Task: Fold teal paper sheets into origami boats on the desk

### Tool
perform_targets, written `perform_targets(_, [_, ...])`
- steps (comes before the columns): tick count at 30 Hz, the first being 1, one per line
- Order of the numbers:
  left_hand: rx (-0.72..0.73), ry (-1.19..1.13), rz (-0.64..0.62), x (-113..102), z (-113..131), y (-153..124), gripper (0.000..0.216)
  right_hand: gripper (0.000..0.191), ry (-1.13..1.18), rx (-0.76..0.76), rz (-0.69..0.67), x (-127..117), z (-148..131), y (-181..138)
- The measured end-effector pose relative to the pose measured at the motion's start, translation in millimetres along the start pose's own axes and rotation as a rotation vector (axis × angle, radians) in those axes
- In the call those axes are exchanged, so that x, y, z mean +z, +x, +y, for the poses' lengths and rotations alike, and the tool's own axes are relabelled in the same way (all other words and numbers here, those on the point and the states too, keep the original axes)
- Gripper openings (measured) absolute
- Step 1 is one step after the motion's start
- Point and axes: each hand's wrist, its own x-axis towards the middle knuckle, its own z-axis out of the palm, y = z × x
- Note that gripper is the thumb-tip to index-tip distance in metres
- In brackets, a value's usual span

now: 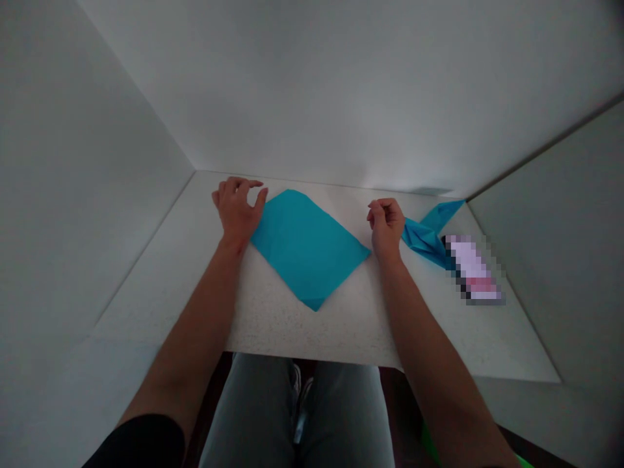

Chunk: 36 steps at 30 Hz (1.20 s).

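A flat blue sheet of paper lies on the white tabletop between my hands, turned with one corner toward me. Its bottom tip has a slightly different shade, and its top corner looks blunt. My left hand is at the sheet's left corner, thumb and forefinger apart, and it covers that corner. To the right of the sheet, my right hand is raised with its fingers curled in; nothing shows in them. The sheet's right corner points at my right wrist. Beside that hand lies a folded blue paper piece with a pointed wing.
A phone-like object, blurred out, lies at the right, overlapping the folded piece. White walls close off the tabletop at the back, left and right. My legs are under its front edge.
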Motion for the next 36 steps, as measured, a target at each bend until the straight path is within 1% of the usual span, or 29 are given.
perform_targets(1, [-0.001,0.016,0.008,-0.2,10.5,-4.2,0.038,0.038,-0.012,0.000,-0.030,0.1,-1.9,-1.7])
perform_targets(2, [0.010,0.027,-0.024,0.9,21.4,-10.0,0.041,0.035,-0.038,-0.001,-0.074,0.4,-3.9,-3.9])
perform_targets(3, [0.032,0.038,-0.086,3.6,32.3,-17.5,0.047,0.033,-0.079,-0.005,-0.131,0.7,-5.8,-6.3])
perform_targets(5, [0.079,0.065,-0.225,13.0,51.3,-35.4,0.065,0.028,-0.181,-0.029,-0.258,1.7,-9.0,-11.0])
perform_targets(8, [0.147,0.102,-0.437,30.7,66.1,-59.6,0.086,0.025,-0.287,-0.081,-0.401,3.2,-11.9,-15.5])
perform_targets(11, [0.339,0.094,-0.652,41.4,64.6,-67.6,0.097,0.025,-0.294,-0.103,-0.437,3.7,-13.7,-16.2])
perform_targets(14, [0.542,0.034,-0.763,41.2,55.5,-61.3,0.091,0.027,-0.282,-0.089,-0.453,3.1,-15.3,-15.7])
perform_targets(17, [0.690,-0.026,-0.829,29.4,39.2,-49.0,0.079,0.030,-0.294,-0.041,-0.481,2.5,-14.8,-15.8])
perform_targets(19, [0.740,-0.011,-0.871,13.8,20.7,-38.6,0.073,0.033,-0.293,-0.007,-0.480,2.7,-12.1,-16.2])
perform_targets(20, [0.742,0.017,-0.883,3.9,9.3,-33.0,0.068,0.034,-0.289,0.005,-0.474,3.1,-10.2,-16.4])
perform_targets(22, [0.674,0.112,-0.902,-18.0,-15.4,-22.0,0.058,0.035,-0.275,0.018,-0.464,4.1,-6.0,-16.7])
perform_targets(24, [0.538,0.226,-0.922,-38.4,-36.7,-14.6,0.056,0.036,-0.261,0.024,-0.457,5.3,-2.4,-17.0])
perform_targets(25, [0.441,0.288,-0.933,-46.5,-44.4,-13.6,0.057,0.037,-0.254,0.027,-0.456,5.7,-1.2,-17.0])
perform_targets(27, [0.265,0.373,-0.919,-56.7,-52.9,-18.8,0.063,0.039,-0.240,0.032,-0.454,6.3,-0.1,-17.0])
perform_targets(28, [0.209,0.397,-0.892,-59.0,-54.5,-24.6,0.066,0.040,-0.235,0.035,-0.452,6.3,-0.1,-16.9])
perform_targets(29, [0.186,0.409,-0.852,-60.2,-55.1,-31.6,0.069,0.041,-0.229,0.038,-0.451,6.3,-0.4,-16.8])
perform_targets(30, [0.194,0.418,-0.806,-60.8,-55.5,-39.2,0.071,0.041,-0.222,0.039,-0.450,6.3,-0.6,-16.5])
perform_targets(32, [0.248,0.430,-0.723,-63.3,-58.1,-52.3,0.073,0.040,-0.206,0.041,-0.451,6.4,-0.9,-15.9])
perform_targets(34, [0.289,0.420,-0.703,-70.4,-65.5,-60.3,0.073,0.039,-0.192,0.047,-0.454,6.9,-0.6,-15.8])
perform_targets(36, [0.263,0.406,-0.677,-80.5,-78.5,-62.6,0.074,0.039,-0.189,0.065,-0.457,7.7,0.3,-16.6])
